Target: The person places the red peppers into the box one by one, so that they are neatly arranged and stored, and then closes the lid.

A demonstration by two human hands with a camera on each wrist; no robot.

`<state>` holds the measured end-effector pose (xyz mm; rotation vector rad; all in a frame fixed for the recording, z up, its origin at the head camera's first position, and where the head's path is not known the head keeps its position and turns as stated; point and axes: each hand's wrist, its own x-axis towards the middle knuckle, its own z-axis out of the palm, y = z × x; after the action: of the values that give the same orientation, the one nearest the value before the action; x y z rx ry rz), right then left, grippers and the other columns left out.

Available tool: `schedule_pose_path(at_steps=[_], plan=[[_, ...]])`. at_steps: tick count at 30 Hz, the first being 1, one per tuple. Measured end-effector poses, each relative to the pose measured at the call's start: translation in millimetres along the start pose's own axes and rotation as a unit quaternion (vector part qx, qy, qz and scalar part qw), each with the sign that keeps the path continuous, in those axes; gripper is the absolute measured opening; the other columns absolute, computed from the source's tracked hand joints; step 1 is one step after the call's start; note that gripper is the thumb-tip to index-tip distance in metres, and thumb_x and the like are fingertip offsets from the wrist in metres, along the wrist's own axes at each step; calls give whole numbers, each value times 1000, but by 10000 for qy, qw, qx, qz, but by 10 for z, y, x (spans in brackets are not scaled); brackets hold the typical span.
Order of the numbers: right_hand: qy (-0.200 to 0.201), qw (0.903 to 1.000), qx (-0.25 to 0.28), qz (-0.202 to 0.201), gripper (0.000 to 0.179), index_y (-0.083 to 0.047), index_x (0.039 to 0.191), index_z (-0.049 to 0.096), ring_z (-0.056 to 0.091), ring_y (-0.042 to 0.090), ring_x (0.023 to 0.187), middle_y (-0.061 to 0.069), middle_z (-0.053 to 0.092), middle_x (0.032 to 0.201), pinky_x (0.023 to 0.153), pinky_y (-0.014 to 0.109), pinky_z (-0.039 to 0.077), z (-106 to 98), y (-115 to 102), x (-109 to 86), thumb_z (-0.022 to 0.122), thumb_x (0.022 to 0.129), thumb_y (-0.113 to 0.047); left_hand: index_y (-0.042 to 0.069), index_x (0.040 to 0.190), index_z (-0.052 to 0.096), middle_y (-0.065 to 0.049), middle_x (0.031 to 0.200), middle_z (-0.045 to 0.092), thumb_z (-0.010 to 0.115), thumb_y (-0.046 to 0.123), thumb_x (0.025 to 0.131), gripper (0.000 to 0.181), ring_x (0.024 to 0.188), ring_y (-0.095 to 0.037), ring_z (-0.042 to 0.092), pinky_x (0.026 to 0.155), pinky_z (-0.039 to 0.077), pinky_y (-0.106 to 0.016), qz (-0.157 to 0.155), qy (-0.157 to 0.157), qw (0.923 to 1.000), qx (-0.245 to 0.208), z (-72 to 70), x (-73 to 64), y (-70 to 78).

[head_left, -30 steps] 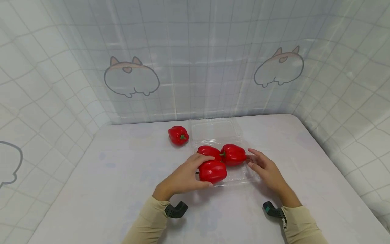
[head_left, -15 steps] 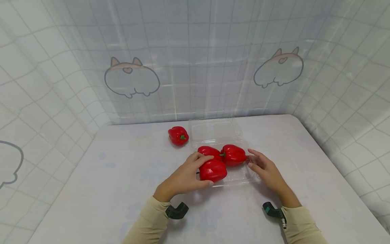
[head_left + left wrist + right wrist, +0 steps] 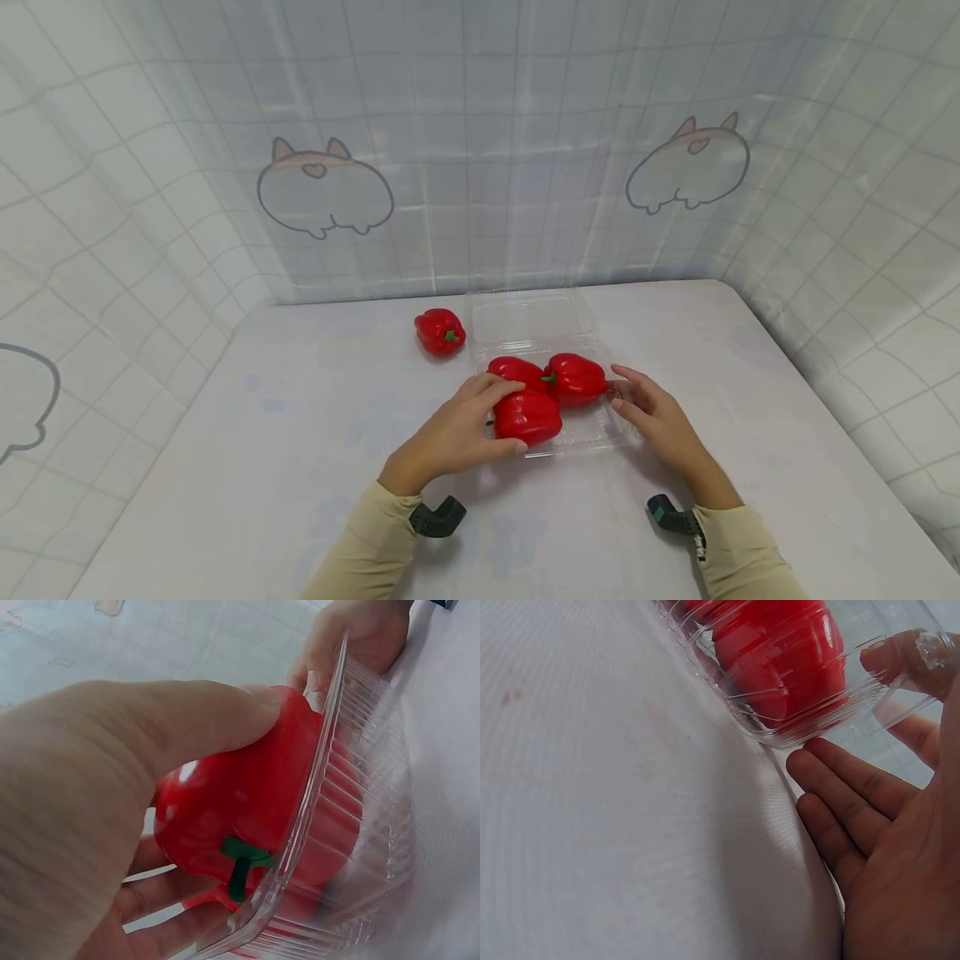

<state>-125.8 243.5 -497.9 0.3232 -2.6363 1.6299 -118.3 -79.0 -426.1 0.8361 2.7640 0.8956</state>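
In the head view my left hand grips a red bell pepper at the front left of a clear plastic clamshell box. The thumb lies on its near side and the fingers reach over the far side; its green stem points toward my palm. Behind it in the box are a second red bell pepper and, to the right, a third bell pepper. My right hand rests at the box's right side, thumb and forefinger at the rim, the other fingers extended beside the wall.
The box's clear lid lies folded open toward the back. Another red bell pepper lies on the white table, left of the lid. A grid-patterned curtain stands behind the table and on both sides.
My left hand has shifted very slightly to the right with the front bell pepper in its grip. The right hand, the box and the other peppers stay in place.
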Motion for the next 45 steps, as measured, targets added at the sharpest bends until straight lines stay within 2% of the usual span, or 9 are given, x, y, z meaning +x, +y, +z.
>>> schedule_pose_path(at_steps=[8, 15, 20, 32, 40, 45], plan=[[-46, 10000, 70, -34, 56, -15, 153, 40, 54, 37, 130, 19, 54, 143, 99, 49, 47, -3, -8, -1, 61, 101, -20, 21, 146, 51, 4, 130, 49, 81, 44, 80, 76, 118, -10, 47, 86, 55, -29, 128, 96, 9997, 198, 23, 9, -28], [-60, 10000, 34, 9, 55, -16, 153, 41, 54, 36, 129, 18, 55, 142, 99, 49, 46, -10, 19, 18, 60, 102, -22, 17, 145, 53, 4, 125, 51, 78, 47, 82, 74, 112, -9, 50, 87, 54, -28, 421, 276, 9966, 652, 34, 12, -43], [-32, 10000, -16, 46, 55, -17, 152, 41, 55, 36, 129, 17, 56, 141, 98, 49, 47, -7, 33, 28, 61, 101, -22, 18, 142, 54, 3, 126, 53, 79, 47, 80, 73, 114, -11, 51, 88, 54, -30, 521, 357, 9938, 918, 36, 11, -40], [-60, 10000, -38, -13, 56, -16, 153, 40, 53, 37, 130, 17, 55, 142, 98, 51, 47, -15, 20, 23, 60, 101, -19, 18, 141, 56, 3, 130, 51, 82, 45, 79, 72, 119, -11, 48, 90, 54, -30, 443, 415, 9947, 824, 34, 6, -47], [-52, 10000, -49, -26, 56, -16, 153, 40, 54, 38, 129, 19, 55, 142, 98, 51, 47, -14, 33, 21, 60, 101, -20, 19, 137, 61, 4, 128, 51, 82, 44, 79, 67, 117, -11, 48, 89, 54, -29, 254, 405, 9955, 816, 48, 10, -53], [-37, 10000, -77, -35, 56, -15, 153, 40, 54, 39, 128, 20, 56, 141, 98, 52, 47, -8, 34, 17, 60, 101, -20, 22, 136, 62, 4, 126, 51, 82, 43, 80, 63, 116, -10, 47, 88, 54, -29, 412, 452, 9943, 868, 50, 13, -61]])
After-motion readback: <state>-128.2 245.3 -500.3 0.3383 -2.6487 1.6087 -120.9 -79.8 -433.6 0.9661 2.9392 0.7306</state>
